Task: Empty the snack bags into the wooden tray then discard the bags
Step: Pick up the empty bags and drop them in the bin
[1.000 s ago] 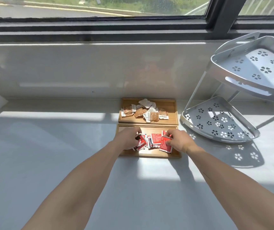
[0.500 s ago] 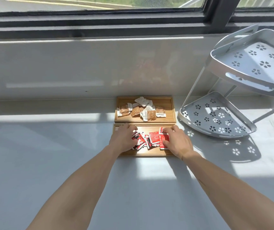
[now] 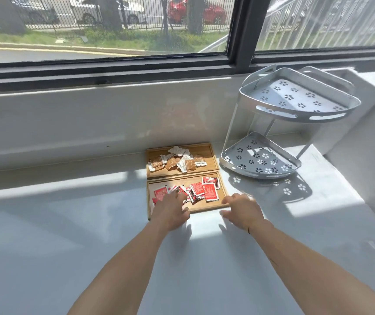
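Note:
Two wooden trays sit end to end by the wall. The far tray (image 3: 211, 155) holds several brown and white snack packets (image 3: 177, 161). The near tray (image 3: 221, 192) holds several red snack packets (image 3: 204, 192). My left hand (image 3: 170, 212) hovers over the near tray's front left part with its fingers spread, holding nothing, and hides some red packets. My right hand (image 3: 242, 210) is open at the tray's front right corner, just off the tray, also holding nothing.
A white two-tier corner rack (image 3: 295, 123) with flower cut-outs stands right of the trays. The white counter (image 3: 68, 223) runs left and toward me. A low wall and window lie behind; a white wall rises at the far right.
Both hands have drawn back from the red packets toward me and opened; the right hand let go of the packet it touched. The view has tilted up and the packets lie more spread.

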`<state>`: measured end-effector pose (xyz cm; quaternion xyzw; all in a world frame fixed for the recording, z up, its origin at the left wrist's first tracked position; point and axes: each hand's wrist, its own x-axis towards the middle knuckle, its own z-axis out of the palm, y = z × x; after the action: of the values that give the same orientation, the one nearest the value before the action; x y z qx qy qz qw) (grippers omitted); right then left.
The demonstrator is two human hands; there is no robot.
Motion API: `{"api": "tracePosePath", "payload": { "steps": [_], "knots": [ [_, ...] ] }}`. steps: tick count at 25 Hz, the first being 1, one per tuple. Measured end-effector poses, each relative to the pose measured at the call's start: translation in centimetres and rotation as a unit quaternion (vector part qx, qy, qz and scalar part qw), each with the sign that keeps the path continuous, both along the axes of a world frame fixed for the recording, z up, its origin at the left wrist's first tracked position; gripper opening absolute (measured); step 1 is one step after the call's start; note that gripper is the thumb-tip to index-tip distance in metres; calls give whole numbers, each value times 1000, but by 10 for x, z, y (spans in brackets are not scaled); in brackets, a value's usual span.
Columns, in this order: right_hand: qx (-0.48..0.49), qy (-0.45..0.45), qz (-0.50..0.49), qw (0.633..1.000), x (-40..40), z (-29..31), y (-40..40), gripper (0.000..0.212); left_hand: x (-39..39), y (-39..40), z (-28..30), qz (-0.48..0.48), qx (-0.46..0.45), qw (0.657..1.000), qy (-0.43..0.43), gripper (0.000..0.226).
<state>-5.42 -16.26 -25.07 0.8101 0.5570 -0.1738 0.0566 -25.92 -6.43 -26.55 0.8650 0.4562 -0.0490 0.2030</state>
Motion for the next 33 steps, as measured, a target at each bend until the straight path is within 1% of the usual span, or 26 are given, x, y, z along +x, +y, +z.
{"api": "tracePosePath", "payload": {
  "steps": [3, 5, 9, 14, 19, 24, 26, 29, 31, 33],
  "knots": [
    [-38, 7, -29, 999, -2, 1, -40, 42, 6, -25, -4, -44, -36, 998, 1, 47],
    [-47, 14, -59, 997, -1, 1, -73, 41, 16, -40, -7, -87, -56, 994, 19, 49],
    [-58, 29, -150, 986, 20, 4, -145, 41, 58, -70, -3, -181, -105, 976, 64, 52],
    [-49, 58, -261, 962, 61, 14, -235, 40, 130, -120, 5, -269, -110, 955, 67, 50],
    [-36, 71, -355, 932, 108, 20, -325, 38, 203, -178, 6, -325, -112, 937, 69, 48],
    [5, 95, -435, 895, 163, 14, -398, 29, 264, -226, 4, -324, -94, 939, 68, 45],
    [15, 83, -460, 884, 181, 11, -417, 29, 282, -239, 3, -315, -83, 944, 60, 45],
    [14, 47, -470, 881, 204, 4, -433, 29, 303, -252, 1, -285, -59, 956, 46, 51],
    [26, 42, -477, 877, 219, -2, -434, 36, 314, -255, -1, -259, -42, 964, 41, 60],
    [19, 70, -490, 869, 229, -7, -430, 50, 321, -257, -4, -233, -41, 970, 55, 69]
  ]
}}
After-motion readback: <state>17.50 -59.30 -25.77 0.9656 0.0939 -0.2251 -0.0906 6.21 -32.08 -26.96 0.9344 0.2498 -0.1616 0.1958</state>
